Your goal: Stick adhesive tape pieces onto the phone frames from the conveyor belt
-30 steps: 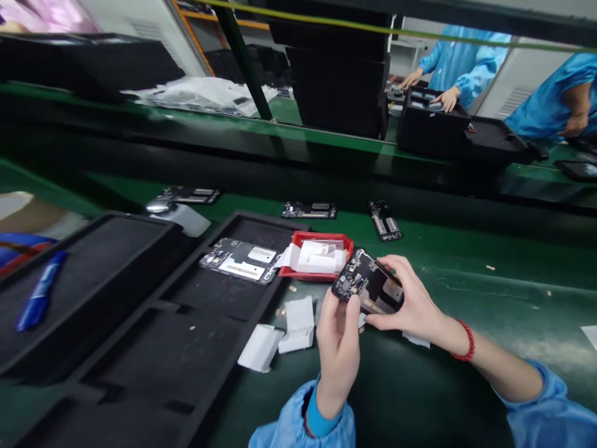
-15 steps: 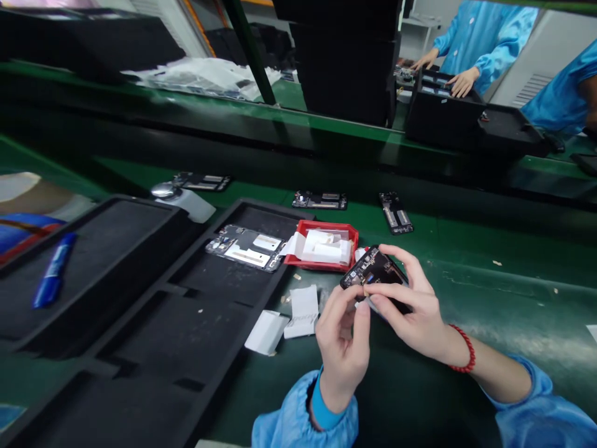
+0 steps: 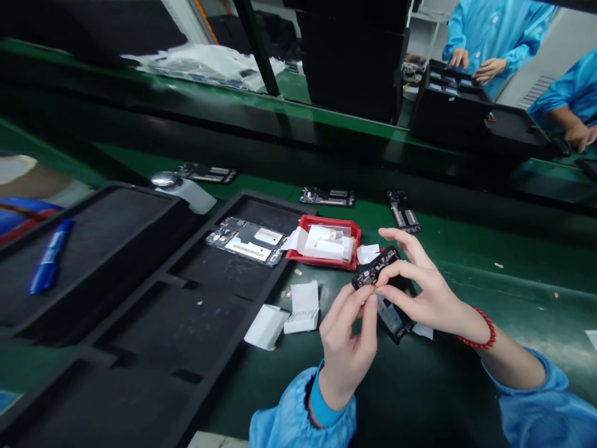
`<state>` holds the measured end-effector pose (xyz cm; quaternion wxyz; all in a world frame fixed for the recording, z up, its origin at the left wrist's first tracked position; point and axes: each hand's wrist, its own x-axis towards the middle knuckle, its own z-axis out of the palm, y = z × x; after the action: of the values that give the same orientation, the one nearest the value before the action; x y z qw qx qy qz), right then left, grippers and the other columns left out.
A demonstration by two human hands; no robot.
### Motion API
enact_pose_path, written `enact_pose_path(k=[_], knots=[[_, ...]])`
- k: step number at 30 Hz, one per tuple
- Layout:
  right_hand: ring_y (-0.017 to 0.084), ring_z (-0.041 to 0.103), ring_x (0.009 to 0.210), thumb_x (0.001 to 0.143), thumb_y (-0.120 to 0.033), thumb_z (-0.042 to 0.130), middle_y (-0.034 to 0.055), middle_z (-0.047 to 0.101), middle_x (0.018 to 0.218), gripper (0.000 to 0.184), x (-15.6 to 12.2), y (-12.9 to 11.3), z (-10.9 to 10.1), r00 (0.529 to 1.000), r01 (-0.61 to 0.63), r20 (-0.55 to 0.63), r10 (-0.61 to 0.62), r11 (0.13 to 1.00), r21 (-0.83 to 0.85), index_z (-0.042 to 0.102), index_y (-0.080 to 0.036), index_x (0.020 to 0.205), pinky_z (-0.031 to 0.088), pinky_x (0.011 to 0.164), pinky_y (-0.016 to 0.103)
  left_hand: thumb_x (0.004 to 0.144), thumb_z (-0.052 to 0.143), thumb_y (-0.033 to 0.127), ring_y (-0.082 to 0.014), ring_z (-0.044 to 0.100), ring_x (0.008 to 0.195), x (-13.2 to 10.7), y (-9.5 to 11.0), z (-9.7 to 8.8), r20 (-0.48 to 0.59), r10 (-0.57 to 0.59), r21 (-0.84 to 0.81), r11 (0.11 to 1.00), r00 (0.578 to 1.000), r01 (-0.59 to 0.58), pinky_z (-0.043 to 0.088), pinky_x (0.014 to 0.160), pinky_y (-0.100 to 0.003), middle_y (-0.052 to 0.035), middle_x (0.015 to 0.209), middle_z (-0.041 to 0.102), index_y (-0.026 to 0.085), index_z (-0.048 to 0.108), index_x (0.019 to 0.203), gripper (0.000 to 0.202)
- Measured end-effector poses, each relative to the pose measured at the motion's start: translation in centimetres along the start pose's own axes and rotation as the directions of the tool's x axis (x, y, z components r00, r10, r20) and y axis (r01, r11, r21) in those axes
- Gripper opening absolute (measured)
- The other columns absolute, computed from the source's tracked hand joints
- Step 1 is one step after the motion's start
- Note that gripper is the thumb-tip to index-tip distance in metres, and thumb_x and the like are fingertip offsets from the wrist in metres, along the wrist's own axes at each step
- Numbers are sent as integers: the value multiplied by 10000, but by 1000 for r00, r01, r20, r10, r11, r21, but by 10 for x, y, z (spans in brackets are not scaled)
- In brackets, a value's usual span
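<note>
My left hand (image 3: pixel 347 339) is closed in a pinch over a dark phone frame (image 3: pixel 394 323) with circuit parts along its upper end. Meeting it fingertip to fingertip is my right hand (image 3: pixel 422 302), its thumb and index finger pressed together and the other fingers lifted. Something tiny, perhaps tan, is between the fingertips, too small to name. The hands cover part of the phone frame. To the left, a red bin (image 3: pixel 323 264) holds white paper strips and a clear sheet. A larger phone frame (image 3: pixel 252 241) with white pads lies on the black tray (image 3: pixel 186 323).
Folded white papers (image 3: pixel 305 308) lie left of my hands. Further phone frames (image 3: pixel 403 211) rest at the back. On the left are a blue marker (image 3: pixel 50 258) and a white bottle with a metal top (image 3: pixel 184 190). Beyond the shelf, co-workers' hands (image 3: pixel 489 70) are near a black box (image 3: pixel 450 112).
Both hands have shifted slightly right, still pinching together. More of the phone frame's lower part now shows below my right hand. The view has moved a little.
</note>
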<state>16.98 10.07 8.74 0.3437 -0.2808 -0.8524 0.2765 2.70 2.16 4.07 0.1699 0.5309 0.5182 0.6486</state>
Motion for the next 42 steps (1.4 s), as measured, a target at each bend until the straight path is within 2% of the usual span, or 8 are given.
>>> enact_pose_path(k=[6, 11, 15, 17, 21, 26, 34, 42], knots=[[307, 439, 1369, 967, -113, 512, 151, 464, 1355, 114, -4, 4, 3, 988, 146, 64, -139, 981, -130, 526, -222, 935, 448, 1094, 555, 953, 592, 181, -144, 680, 704, 0, 5, 3, 41, -83, -12, 996, 996, 83, 552, 559, -202, -75, 907, 723, 185, 741, 996, 155], [245, 521, 1186, 1001, -186, 487, 108, 499, 1213, 125, -1, 9, -9, 994, 63, 90, -68, 996, 58, 515, -229, 887, 503, 951, 412, 969, 572, 235, -127, 648, 659, 2, 2, 3, 86, -192, -55, 979, 978, 197, 520, 490, -178, -68, 879, 669, 177, 721, 982, 160], [183, 606, 945, 1005, -241, 533, 57, 607, 982, 159, 45, 26, -10, 999, -21, -34, 27, 988, 152, 565, -211, 852, 510, 846, 334, 949, 546, 176, -147, 681, 753, -1, 2, 6, 147, -205, -105, 969, 968, 222, 531, 517, -159, -72, 881, 660, 176, 675, 933, 130], [163, 626, 812, 950, -253, 618, 31, 665, 863, 126, 78, 43, 2, 995, -66, 88, 54, 989, 135, 631, -192, 840, 518, 783, 309, 935, 547, 142, -145, 689, 757, -4, 4, 8, 196, -192, -127, 968, 962, 219, 549, 550, -162, -63, 883, 682, 184, 654, 968, 120], [159, 659, 656, 820, -158, 707, 45, 756, 749, 104, 128, 76, 34, 955, -108, 287, 79, 990, 90, 743, -149, 723, 513, 655, 280, 952, 547, 148, -127, 686, 697, -8, 4, 7, 254, -224, -165, 949, 941, 270, 583, 603, -193, -46, 910, 719, 205, 589, 1320, 375], [186, 732, 690, 840, -192, 677, 62, 801, 778, 141, 131, 94, 46, 938, -157, 325, 122, 984, 83, 795, -149, 775, 564, 666, 275, 952, 588, 174, -115, 693, 733, -7, -4, 1, 133, -329, -202, 914, 935, 351, 574, 640, -177, -46, 1019, 754, 240, 652, 1307, 367], [200, 775, 805, 805, -163, 694, 67, 812, 873, 94, 120, 99, 48, 948, -176, 285, 140, 979, 105, 786, -150, 809, 611, 778, 293, 912, 652, 179, -76, 617, 600, -2, -1, -2, 27, -389, -304, 874, 921, 379, 538, 561, -151, 5, 823, 713, 213, 697, 1239, 332], [209, 769, 869, 862, -176, 679, 74, 813, 932, 108, 111, 78, 25, 982, -181, 89, 169, 972, 148, 785, -159, 861, 613, 826, 333, 913, 628, 175, -190, 771, 911, 0, -2, -3, -72, -428, -322, 865, 901, 386, 621, 672, -203, -75, 1052, 790, 207, 678, 1232, 325]])
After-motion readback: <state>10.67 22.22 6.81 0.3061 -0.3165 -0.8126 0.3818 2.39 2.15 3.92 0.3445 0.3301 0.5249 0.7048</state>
